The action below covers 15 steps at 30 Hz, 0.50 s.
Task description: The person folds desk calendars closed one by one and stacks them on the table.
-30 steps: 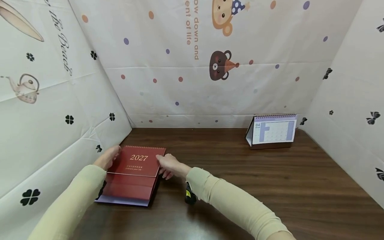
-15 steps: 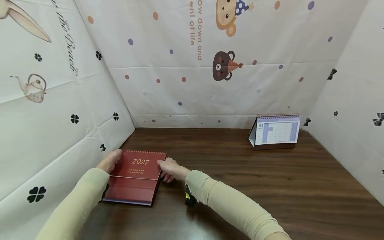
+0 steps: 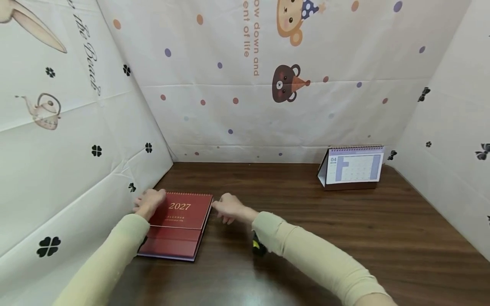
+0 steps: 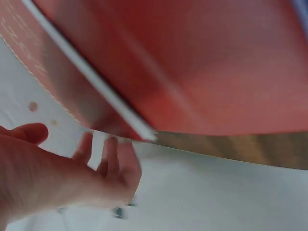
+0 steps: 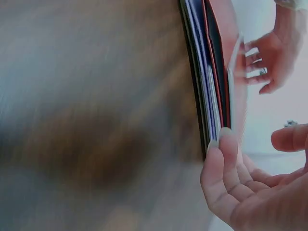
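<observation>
A red 2027 desk calendar [image 3: 180, 216] lies flat at the left of the table, its coil along the far edge. Beneath it, in the right wrist view, lavender-edged layers [image 5: 196, 43] show as a stack. My left hand [image 3: 151, 202] is at the calendar's far left corner; in the left wrist view its bent fingers [image 4: 112, 156] are by the edge and grip nothing. My right hand [image 3: 231, 208] stands at the right side, and its loosely bent fingertips [image 5: 214, 156] touch the stack's edge in the right wrist view.
A standing desk calendar [image 3: 354, 168] with a lavender page marked 04 is at the back right of the brown wooden table [image 3: 306, 233]. White patterned sheets [image 3: 245, 106] close in the back and both sides. A small black and yellow device [image 3: 258, 245] sits under my right wrist.
The lavender layer that stuck out at the near edge has come nearly flush under the red calendar. My left hand has shifted right onto the corner; my right hand has drawn back rightward.
</observation>
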### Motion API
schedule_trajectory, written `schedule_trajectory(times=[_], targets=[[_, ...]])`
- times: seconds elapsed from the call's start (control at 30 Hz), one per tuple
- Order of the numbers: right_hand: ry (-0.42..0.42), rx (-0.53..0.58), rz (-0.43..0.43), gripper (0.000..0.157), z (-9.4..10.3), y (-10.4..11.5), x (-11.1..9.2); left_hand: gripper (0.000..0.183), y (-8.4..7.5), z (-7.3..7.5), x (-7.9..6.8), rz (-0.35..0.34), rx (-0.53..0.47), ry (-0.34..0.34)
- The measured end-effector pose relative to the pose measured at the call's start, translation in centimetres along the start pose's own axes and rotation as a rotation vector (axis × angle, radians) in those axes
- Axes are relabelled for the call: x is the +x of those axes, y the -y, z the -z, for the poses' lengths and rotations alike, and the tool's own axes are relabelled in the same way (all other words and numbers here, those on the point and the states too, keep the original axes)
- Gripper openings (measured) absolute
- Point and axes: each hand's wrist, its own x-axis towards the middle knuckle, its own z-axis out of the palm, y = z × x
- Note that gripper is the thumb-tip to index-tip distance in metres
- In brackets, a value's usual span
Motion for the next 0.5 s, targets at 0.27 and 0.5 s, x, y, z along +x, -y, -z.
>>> schedule_trajectory(times=[0.27,0.5], targets=[[-0.423,-0.290,0.269,0.020,10.7,-4.3,-0.4,0.056,-7.6,-3.3,-1.0,-0.208,-0.004,-0.226],[-0.816,-0.590,0.511,0.020,21.0,-10.5,-2.4,0.044,-16.2,-8.6,-3.9,-0.446,-0.111,-0.151]])
